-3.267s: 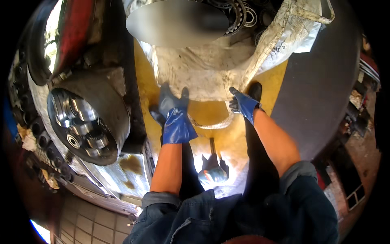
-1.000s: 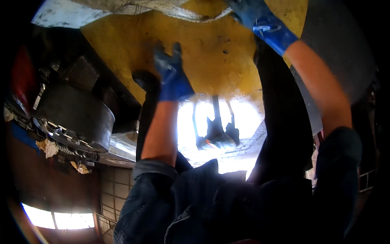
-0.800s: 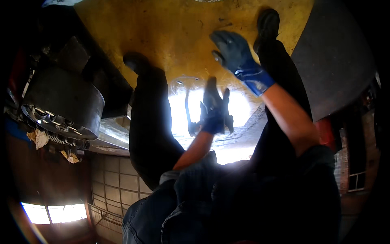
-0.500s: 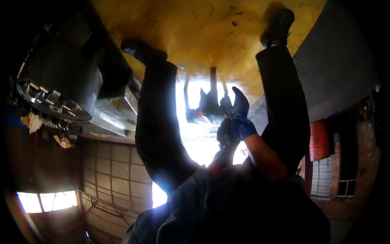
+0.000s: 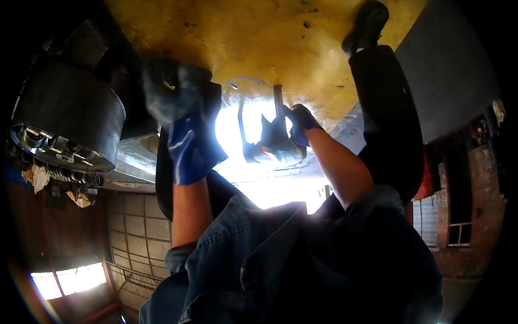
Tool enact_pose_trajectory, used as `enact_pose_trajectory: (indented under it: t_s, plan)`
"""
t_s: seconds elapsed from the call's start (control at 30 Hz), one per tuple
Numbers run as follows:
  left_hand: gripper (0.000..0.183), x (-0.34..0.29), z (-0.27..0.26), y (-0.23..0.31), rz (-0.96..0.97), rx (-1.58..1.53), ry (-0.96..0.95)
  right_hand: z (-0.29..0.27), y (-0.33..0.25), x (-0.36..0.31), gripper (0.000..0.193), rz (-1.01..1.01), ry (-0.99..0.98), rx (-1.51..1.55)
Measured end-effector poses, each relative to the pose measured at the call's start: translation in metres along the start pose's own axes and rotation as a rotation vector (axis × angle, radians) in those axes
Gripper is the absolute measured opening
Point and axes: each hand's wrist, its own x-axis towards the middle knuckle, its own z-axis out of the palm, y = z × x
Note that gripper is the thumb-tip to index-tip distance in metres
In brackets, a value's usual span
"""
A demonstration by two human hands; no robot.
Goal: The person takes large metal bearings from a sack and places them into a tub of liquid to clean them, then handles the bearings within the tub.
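Note:
I look down past my denim shirt and between my dark trouser legs. My right hand point(image 5: 300, 122), in a blue glove, is closed around a dark metal tool point(image 5: 272, 144) with an upright rod. The tool sits in bright glare at the edge of the yellow platform point(image 5: 253, 38). My left hand point(image 5: 175, 97), also in a blue and grey glove, is raised nearer the camera and blurred. It seems to hold nothing, and its fingers are not clear. My right shoe point(image 5: 369, 24) stands on the yellow surface.
A large grey metal drum point(image 5: 67, 121) with a ring of bolts along its rim sits at the left, with crumpled rags point(image 5: 35, 177) below it. A brick wall with a window point(image 5: 458, 235) is at the right, next to something red point(image 5: 429, 178).
The view has swung further down and back. My right hand dropped from the yellow surface to the dark tool and closed on it. My left hand came up close to the camera.

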Motion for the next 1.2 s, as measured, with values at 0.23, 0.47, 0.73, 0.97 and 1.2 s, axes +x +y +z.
enact_pose_trajectory:
  t_s: [0.23, 0.47, 0.73, 0.97, 1.2]
  plan:
    - [0.056, 0.063, -0.038, 0.048, 0.021, -0.097, 0.04, 0.041, 0.023, 0.089, 0.048, 0.044, 0.113, -0.262]
    - [0.051, 0.073, -0.07, 0.062, 0.166, -0.47, -0.057, 0.047, 0.01, 0.114, 0.034, -0.056, 0.009, -0.73]
    - [0.052, 0.105, -0.108, 0.052, 0.27, -0.111, 0.296, -0.006, -0.022, 0.135, 0.032, -0.188, -0.05, -0.61]
    - [0.058, 0.135, -0.151, 0.049, 0.397, -0.098, 0.467, -0.147, -0.16, 0.079, 0.027, -0.084, -0.055, -0.386]
    - [0.061, 0.145, -0.193, 0.067, 0.523, -0.118, 0.616, -0.17, -0.179, 0.1, 0.029, -0.265, -0.165, -1.073]
